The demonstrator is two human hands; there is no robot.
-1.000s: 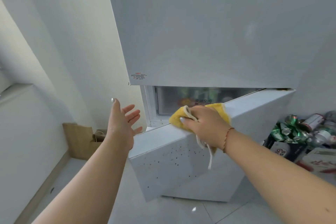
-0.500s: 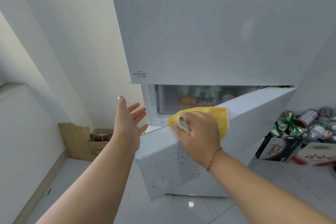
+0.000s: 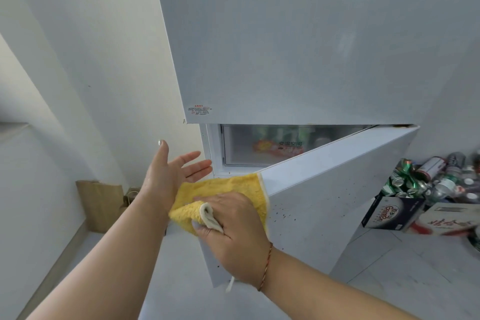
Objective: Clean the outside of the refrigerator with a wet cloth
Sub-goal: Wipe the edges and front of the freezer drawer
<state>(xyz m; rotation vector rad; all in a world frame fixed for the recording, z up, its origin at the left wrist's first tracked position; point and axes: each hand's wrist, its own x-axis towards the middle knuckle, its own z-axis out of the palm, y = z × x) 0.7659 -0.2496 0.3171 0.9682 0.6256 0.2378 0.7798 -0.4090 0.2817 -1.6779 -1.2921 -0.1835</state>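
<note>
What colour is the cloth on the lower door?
Yellow cloth with a pale edge, head view.

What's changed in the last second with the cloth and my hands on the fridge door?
The right hand slid the yellow cloth leftward along the top edge of the open lower door to its free corner. It keeps its grip on the cloth. The left hand stays open beside the door, holding nothing.

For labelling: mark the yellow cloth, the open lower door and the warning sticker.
yellow cloth (image 3: 231,187): head view, upper flat part.
open lower door (image 3: 324,218): head view, speckled front face.
warning sticker (image 3: 199,110): head view, its middle.
</note>
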